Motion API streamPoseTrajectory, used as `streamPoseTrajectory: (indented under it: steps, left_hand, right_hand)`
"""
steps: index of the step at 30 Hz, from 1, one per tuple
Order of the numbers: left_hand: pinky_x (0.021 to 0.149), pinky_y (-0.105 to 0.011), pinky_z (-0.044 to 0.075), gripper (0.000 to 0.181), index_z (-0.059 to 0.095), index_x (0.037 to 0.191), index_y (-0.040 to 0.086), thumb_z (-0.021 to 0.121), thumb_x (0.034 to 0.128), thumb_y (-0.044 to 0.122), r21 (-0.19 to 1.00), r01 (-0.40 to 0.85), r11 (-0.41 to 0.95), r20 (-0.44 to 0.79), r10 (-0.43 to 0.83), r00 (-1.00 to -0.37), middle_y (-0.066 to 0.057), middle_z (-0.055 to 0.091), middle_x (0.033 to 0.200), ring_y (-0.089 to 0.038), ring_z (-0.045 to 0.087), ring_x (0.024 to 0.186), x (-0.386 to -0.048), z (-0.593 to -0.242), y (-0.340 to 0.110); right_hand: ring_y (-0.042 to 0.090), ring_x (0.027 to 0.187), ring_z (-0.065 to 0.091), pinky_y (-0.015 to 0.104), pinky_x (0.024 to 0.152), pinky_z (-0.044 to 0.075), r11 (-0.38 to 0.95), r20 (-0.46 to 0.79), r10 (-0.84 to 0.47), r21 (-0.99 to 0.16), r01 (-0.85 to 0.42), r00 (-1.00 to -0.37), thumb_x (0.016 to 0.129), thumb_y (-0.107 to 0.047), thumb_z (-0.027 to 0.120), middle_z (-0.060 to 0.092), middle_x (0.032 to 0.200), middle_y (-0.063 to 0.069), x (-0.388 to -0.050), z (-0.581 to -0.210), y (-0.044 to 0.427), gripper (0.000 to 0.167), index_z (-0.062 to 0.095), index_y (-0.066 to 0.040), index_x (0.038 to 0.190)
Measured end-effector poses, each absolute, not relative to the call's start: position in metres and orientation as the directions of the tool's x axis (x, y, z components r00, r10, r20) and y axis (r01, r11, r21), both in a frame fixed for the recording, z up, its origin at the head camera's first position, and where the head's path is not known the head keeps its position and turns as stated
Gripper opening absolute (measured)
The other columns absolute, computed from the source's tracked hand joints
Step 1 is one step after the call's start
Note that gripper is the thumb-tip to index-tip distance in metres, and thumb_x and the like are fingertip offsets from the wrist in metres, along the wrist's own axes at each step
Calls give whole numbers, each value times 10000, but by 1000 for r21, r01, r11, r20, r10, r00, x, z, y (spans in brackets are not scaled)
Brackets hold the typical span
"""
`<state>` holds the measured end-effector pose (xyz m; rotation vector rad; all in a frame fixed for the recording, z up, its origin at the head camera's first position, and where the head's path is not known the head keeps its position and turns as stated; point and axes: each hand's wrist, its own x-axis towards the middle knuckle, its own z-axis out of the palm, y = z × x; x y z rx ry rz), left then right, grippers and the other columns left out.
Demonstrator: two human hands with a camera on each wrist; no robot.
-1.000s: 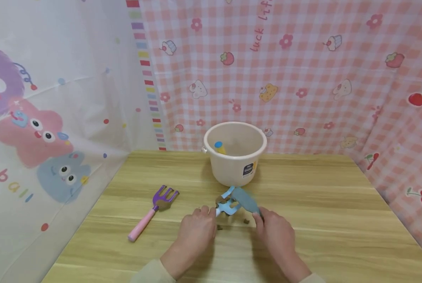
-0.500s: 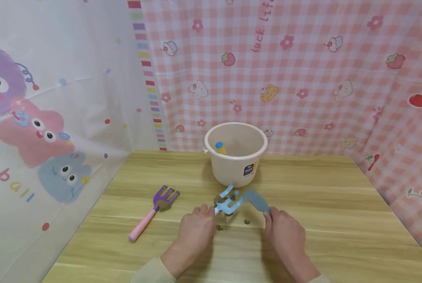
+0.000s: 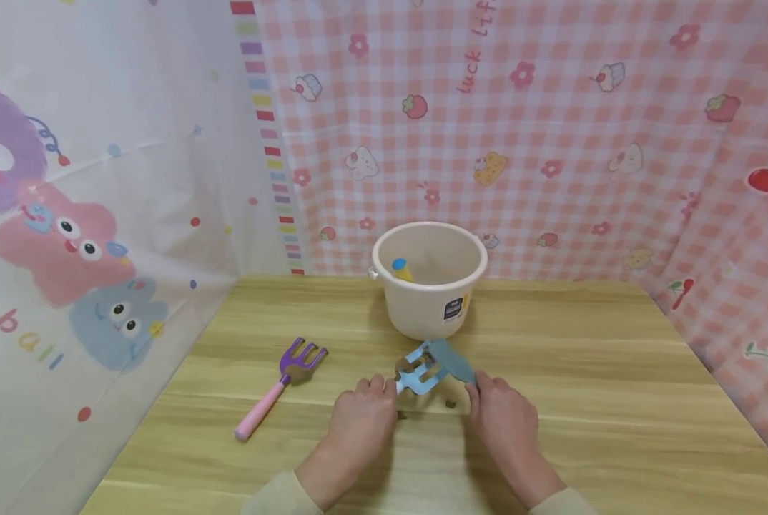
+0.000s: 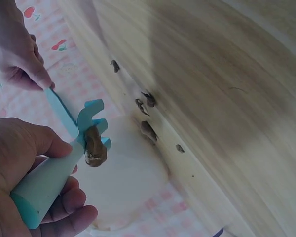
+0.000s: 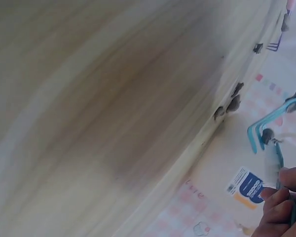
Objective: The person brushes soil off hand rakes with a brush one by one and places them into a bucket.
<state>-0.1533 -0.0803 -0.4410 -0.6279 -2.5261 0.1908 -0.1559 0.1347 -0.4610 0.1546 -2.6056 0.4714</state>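
Note:
My left hand [image 3: 365, 418] grips the handle of a light blue hand rake [image 3: 420, 378], held above the table in front of the bucket. Brown clumps cling to the rake; the left wrist view shows one large clump [image 4: 95, 148] at the base of its tines. My right hand [image 3: 505, 422] pinches a flat blue-grey tool [image 3: 451, 361], whose far end lies against or over the tines. In the right wrist view a dark clump [image 5: 268, 135] sits between that tool and the tines. Small brown bits [image 3: 450, 404] lie on the table below.
A cream bucket [image 3: 425, 311] stands behind the hands, with a yellow object [image 3: 402, 272] with a blue end inside it. On the left of the table [image 3: 603, 343] lies a purple rake [image 3: 292, 367] with a pink handle and a brown clump. Patterned curtains hang behind and beside.
The flat tool in my right hand moved right, off the tines, then came back left onto them. The left hand has barely moved, while the rake has tilted slightly.

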Motion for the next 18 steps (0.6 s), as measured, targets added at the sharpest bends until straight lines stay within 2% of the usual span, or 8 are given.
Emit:
streamPoseTrajectory:
  steps: [9, 14, 18]
  left_hand:
    - [393, -237, 364, 168, 675, 961, 46, 719, 807, 97, -223, 403, 888, 408, 461, -788, -20, 497, 709, -129, 473, 572, -153, -440, -82]
    - [389, -237, 360, 152, 664, 930, 49, 725, 798, 90, -218, 411, 886, 429, 465, -774, -18, 487, 698, -130, 468, 564, -153, -441, -81]
    - [390, -237, 363, 144, 653, 920, 44, 720, 802, 94, -209, 416, 885, 447, 465, -765, -19, 489, 696, -131, 469, 560, -155, -441, -80]
  right_hand:
    - [345, 573, 636, 459, 423, 468, 936, 441, 36, -330, -125, -897, 930, -172, 680, 647, 733, 147, -155, -458, 152, 205, 696, 0, 1041]
    - [265, 523, 574, 411, 416, 434, 913, 504, -30, -337, -229, -863, 921, -179, 695, 611, 680, 92, -153, -454, 145, 150, 684, -32, 949]
    - [216, 513, 534, 379, 417, 410, 892, 482, -83, -355, -281, -872, 906, -174, 714, 571, 642, 30, -149, -455, 136, 107, 659, -91, 867]
